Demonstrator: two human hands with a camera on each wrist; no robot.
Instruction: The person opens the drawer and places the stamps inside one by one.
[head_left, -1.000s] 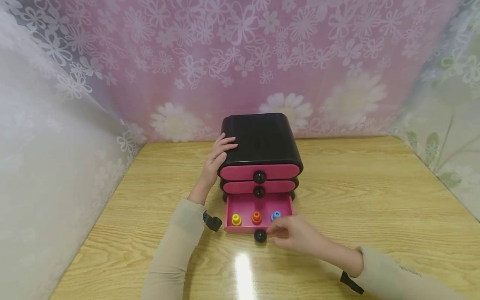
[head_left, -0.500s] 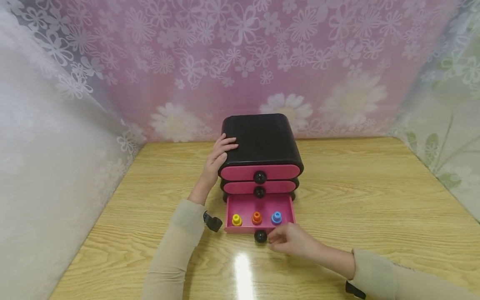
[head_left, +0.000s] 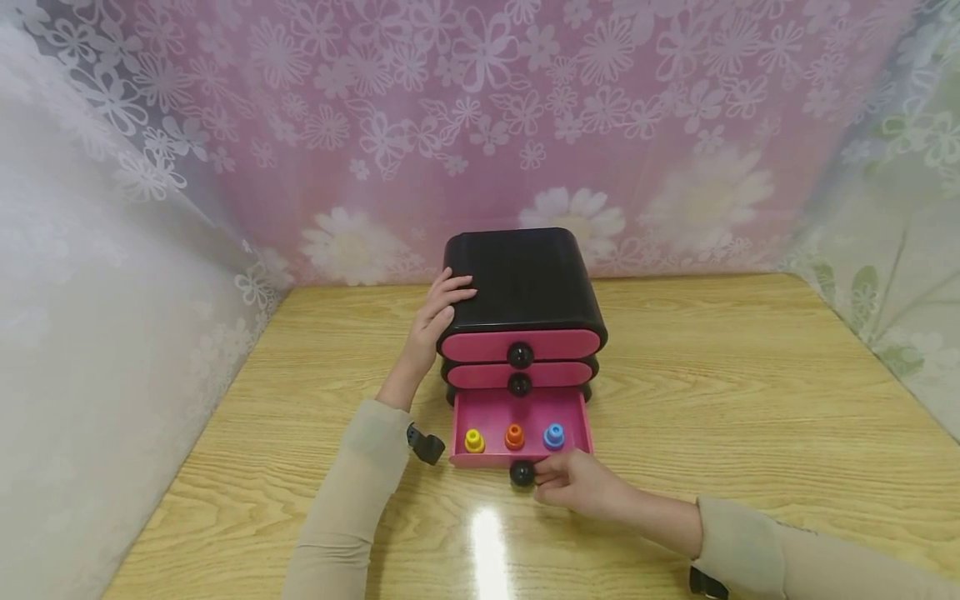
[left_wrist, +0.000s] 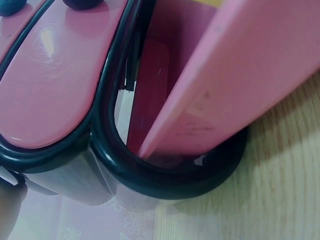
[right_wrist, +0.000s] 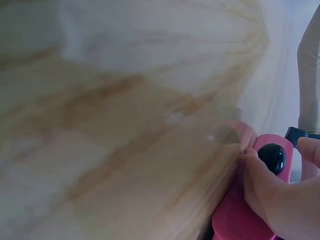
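A black drawer cabinet with pink drawer fronts stands in the middle of the table. Its bottom drawer is pulled out, and inside stand a yellow peg, an orange peg and a blue peg. My left hand rests on the cabinet's upper left side, fingers lying over the top edge. At the drawer's front, my right hand has its fingertips right beside the round black knob. In the right wrist view the thumb is spread apart from the knob.
The two upper drawers are pushed in, each with a black knob. Wood-grain table surrounds the cabinet. A pink flowered cloth hangs behind, with pale cloths at both sides.
My right hand has drawn slightly back from over the drawer's front right, uncovering the blue peg, and its fingertips now sit at the knob. The left hand stays in place.
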